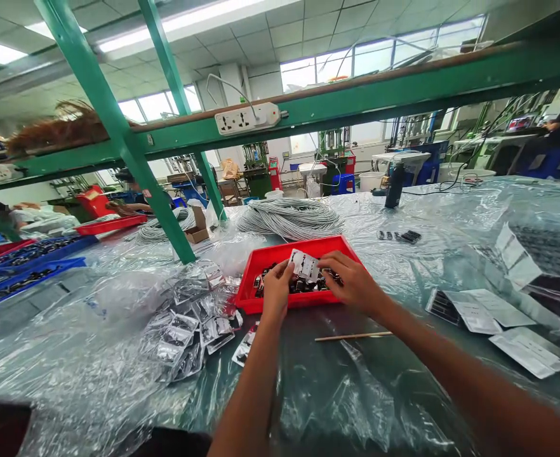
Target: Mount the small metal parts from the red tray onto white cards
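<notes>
Above a red plastic bin (254, 306), my left hand (276, 289) grips a small white card (304, 264) with dark pieces on it, thumb on its near left side. My right hand (349, 279) is at the card's right edge, fingers bent together; what they pinch, if anything, is too small to make out. Small black and shiny parts (301, 287) lie in the bin beneath both hands. A thin wooden stick (351, 336) rests on the plastic-covered table in front of the bin.
Left of the bin is a heap of clear-wrapped cards (182, 336). White folded cards (532, 351) lie at the right. Behind the bin sit a grey cable coil (292, 219) and a black bottle (394, 185). A green post (159, 203) rises at the left.
</notes>
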A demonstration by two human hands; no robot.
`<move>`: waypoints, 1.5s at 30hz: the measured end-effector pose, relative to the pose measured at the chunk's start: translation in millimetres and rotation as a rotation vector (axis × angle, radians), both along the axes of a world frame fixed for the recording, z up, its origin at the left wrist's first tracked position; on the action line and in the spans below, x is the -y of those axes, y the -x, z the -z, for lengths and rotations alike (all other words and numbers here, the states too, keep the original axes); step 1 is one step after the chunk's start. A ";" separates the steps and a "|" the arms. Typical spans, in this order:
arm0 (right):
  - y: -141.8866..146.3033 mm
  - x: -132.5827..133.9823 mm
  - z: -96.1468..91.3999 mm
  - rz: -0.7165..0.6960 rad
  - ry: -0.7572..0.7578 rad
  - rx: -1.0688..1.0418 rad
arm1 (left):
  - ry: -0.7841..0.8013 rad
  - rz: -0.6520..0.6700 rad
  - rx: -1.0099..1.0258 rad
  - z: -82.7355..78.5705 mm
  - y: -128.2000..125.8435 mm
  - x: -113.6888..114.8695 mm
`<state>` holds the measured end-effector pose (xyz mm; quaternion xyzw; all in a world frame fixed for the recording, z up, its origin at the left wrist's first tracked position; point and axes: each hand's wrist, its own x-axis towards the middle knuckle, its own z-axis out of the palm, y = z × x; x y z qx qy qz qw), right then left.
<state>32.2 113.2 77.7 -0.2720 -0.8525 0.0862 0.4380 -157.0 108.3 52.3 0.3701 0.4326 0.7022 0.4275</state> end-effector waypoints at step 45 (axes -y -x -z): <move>66.5 -44.6 21.4 0.211 -0.045 0.148 | 0.023 0.137 0.318 2.2 18.1 -24.9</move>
